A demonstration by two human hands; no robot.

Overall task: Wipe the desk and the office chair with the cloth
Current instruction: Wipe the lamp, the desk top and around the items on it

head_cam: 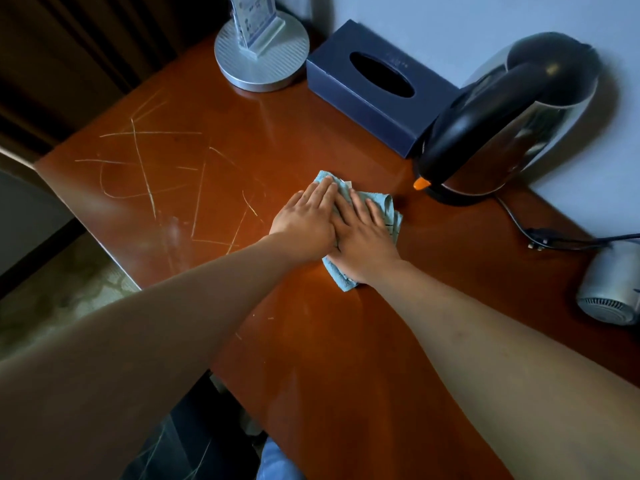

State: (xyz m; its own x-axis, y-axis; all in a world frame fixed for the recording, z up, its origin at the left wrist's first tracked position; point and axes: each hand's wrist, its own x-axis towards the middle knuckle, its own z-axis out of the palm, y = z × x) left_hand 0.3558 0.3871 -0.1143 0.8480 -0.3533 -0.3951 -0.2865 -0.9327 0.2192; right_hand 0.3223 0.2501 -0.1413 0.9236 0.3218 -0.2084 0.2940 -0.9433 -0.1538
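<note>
Cloth: our folded blue cloth (363, 216) lies flat mid-table (207, 140), short of the kettle (502, 126).
Left hand (304, 223): fingers (325, 192) straight, pressing its far-left corner.
Right hand (363, 244): fingers flat, covering its middle.

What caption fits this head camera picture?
Both hands, left and right, press a blue cloth flat on the scratched wooden desk.

Hands hide most of cloth (388, 209); dryer (609, 289) cut off.
</note>
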